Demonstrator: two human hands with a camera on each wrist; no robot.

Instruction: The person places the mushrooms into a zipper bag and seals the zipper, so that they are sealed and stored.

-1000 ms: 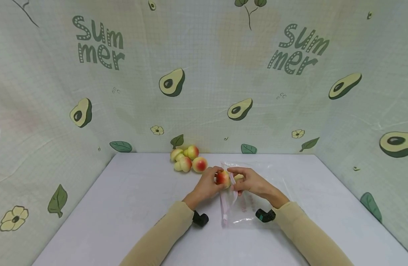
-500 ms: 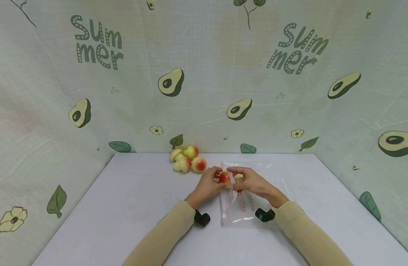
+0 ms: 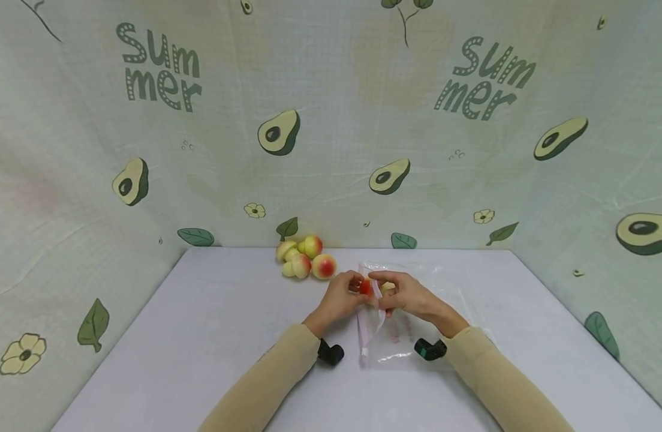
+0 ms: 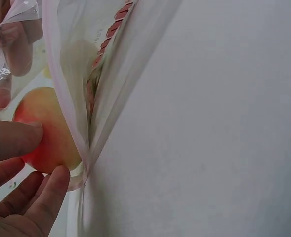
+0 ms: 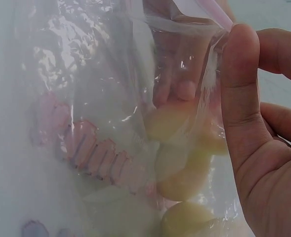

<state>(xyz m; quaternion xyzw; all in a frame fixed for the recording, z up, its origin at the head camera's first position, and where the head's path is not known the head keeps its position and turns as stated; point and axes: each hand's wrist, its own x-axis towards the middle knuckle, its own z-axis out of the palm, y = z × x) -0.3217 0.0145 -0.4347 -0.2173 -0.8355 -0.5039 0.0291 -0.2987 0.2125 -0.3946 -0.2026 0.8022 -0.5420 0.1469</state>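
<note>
My left hand (image 3: 339,298) holds a red-and-yellow peach (image 4: 49,131) between thumb and fingertips, right at the mouth of a clear zip bag (image 3: 417,342). In the left wrist view, the bag's pink zip edge (image 4: 59,81) overlaps the fruit's right side. My right hand (image 3: 409,297) pinches the upper zip edge between thumb and forefinger, holding the mouth apart. Through the film in the right wrist view show pale yellow rounded pieces (image 5: 182,170) and red print (image 5: 98,150). In the head view the hands partly hide the peach.
Several peaches and pale yellow, knobbly pieces lie grouped at the back left, among them a round peach (image 3: 324,267). The white table (image 3: 201,360) meets an avocado-print cloth (image 3: 331,120) behind and at both sides. Black wrist cameras hang under both sleeves.
My left hand has moved slightly right, taking the peach further into the bag's mouth, so less of it shows in the head view. The right hand has stayed on the zip edge.
</note>
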